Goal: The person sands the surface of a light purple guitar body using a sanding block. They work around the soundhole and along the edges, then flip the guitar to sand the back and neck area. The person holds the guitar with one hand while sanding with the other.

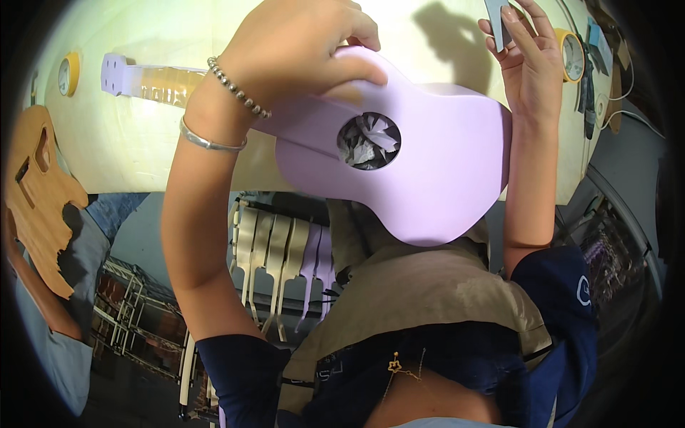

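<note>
A lilac ukulele [442, 164] rests across the table edge in front of me, its body to the right and its neck pointing left. Crumpled paper [369, 141] fills its round sound hole, and tan tape covers the fretboard [163, 83]. My left hand [314, 43] grips the body's far edge near the neck, thumb on the top face, fingers curled over the rim. Raised beyond the body's right end, my right hand [531, 57] holds a thin grey flat piece [497, 25] between thumb and fingers; its exact kind is unclear.
A yellow tape roll [69, 74] lies at the far left of the pale table [257, 171], and another tape roll [571, 55] at the right beside cables. At left, another person holds a wooden guitar body [43, 192]. Several instrument necks [282, 246] hang below the table.
</note>
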